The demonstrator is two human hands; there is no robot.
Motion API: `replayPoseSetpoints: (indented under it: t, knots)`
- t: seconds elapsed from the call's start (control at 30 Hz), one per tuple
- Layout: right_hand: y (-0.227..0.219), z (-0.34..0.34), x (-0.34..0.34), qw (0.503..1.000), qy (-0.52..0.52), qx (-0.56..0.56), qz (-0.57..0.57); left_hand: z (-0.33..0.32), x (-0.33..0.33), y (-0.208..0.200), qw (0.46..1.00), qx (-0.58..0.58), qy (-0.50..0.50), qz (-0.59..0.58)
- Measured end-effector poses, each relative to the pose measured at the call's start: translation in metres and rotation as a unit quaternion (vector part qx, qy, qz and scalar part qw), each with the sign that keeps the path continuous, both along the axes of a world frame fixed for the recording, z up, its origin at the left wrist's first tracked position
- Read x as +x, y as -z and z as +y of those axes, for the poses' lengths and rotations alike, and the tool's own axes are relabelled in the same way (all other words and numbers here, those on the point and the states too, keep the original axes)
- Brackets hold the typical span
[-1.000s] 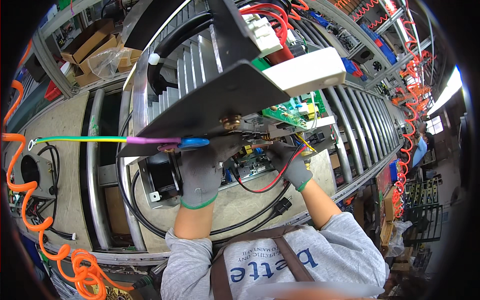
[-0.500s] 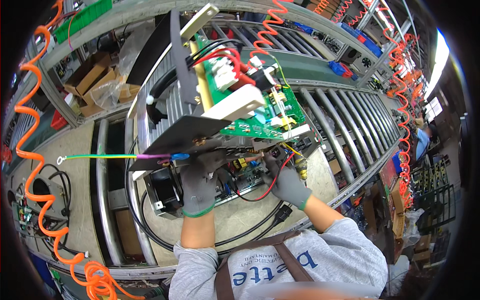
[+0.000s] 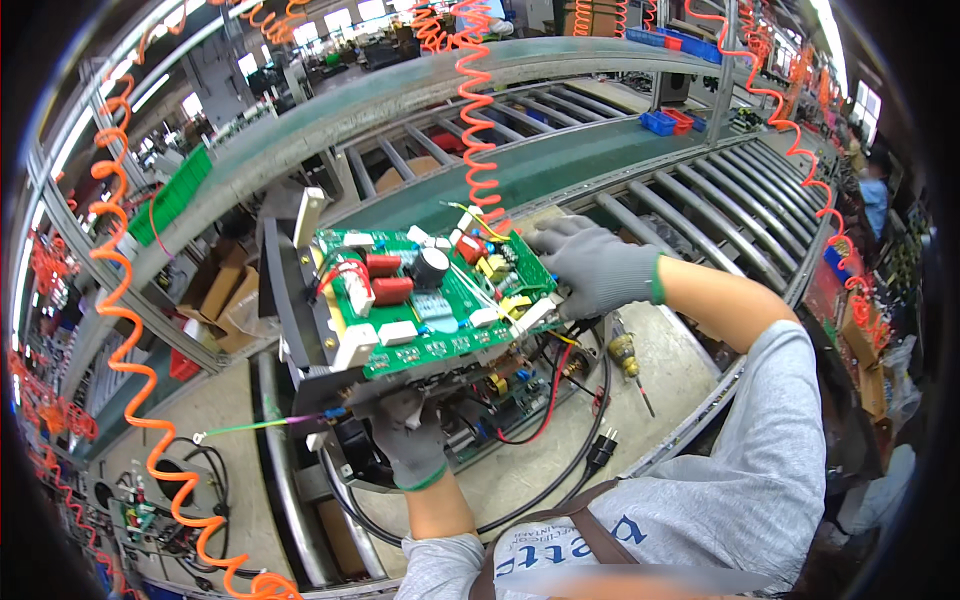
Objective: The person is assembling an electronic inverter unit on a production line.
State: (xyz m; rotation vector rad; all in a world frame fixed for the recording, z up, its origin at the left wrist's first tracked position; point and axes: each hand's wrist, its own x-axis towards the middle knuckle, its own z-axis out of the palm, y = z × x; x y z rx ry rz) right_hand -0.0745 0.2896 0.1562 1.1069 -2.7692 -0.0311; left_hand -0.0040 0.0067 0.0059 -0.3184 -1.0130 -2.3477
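Note:
A green circuit board [image 3: 450, 320] with red, white and yellow parts is mounted on a black-plated heat sink assembly, tilted above an open metal chassis [image 3: 480, 420]. My gloved left hand [image 3: 412, 445] reaches under its near left edge and grips there, its fingertips partly hidden by the black plate [image 3: 325, 385]. My gloved right hand [image 3: 605, 268] is closed over the board's right end, fingers toward the far corner. A green-yellow wire [image 3: 250, 427] with a ring terminal sticks out left. Red and black wires [image 3: 553, 400] loop below the board.
A yellow-black screwdriver-like tool [image 3: 625, 355] stands at the right on the work board. A black power cord with plug [image 3: 602, 448] curves in front. Orange coiled hoses [image 3: 125, 350] hang at left and behind. Metal rollers [image 3: 690, 235] run right; another chassis [image 3: 150, 510] sits left.
The circuit board has come down from a steep tilt to a flatter one. My right hand has moved from beneath it to its right end; my left stays under the near edge. The view has lifted.

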Motion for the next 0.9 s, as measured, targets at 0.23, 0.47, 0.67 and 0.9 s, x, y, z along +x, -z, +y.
replayPoseSetpoints:
  t: [0.23, 0.47, 0.67, 0.9]
  knots:
    - [-0.003, -0.027, -0.038, 0.962, -0.056, 0.262, -0.061, -0.014, 0.016, 0.0, 0.872, -0.398, -0.277, 0.066]
    - [0.003, -0.045, -0.07, 0.923, -0.072, 0.363, -0.102, 0.012, 0.032, -0.032, 0.994, -0.038, -0.093, -0.052]
    - [0.037, -0.05, -0.078, 0.937, -0.096, 0.336, -0.012, 0.019, 0.046, -0.048, 0.998, 0.017, -0.038, -0.054]
    - [0.012, -0.048, -0.039, 0.986, 0.049, 0.151, 0.054, 0.025, 0.062, -0.057, 0.995, 0.059, 0.007, -0.086]
